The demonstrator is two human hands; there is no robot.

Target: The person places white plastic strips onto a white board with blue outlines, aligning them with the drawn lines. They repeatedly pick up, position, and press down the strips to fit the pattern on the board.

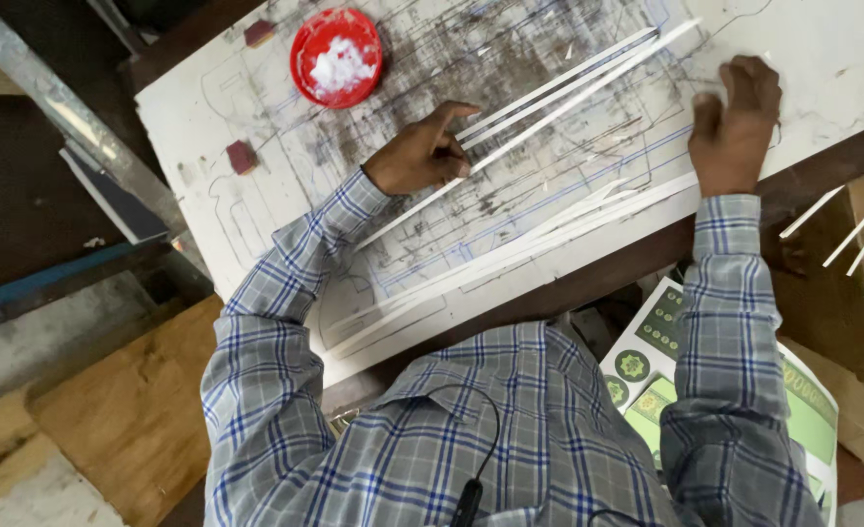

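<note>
My left hand (420, 154) presses flat on long white strips (559, 93) near the middle of the white board (832, 59). They slant up toward its far right corner. My right hand (735, 122), fingers curled, rests beside their far ends.

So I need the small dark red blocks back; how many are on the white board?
2. One block lies at the board's top edge, left of the red lid. The other block lies lower, left of the left hand. More may be hidden.
</note>
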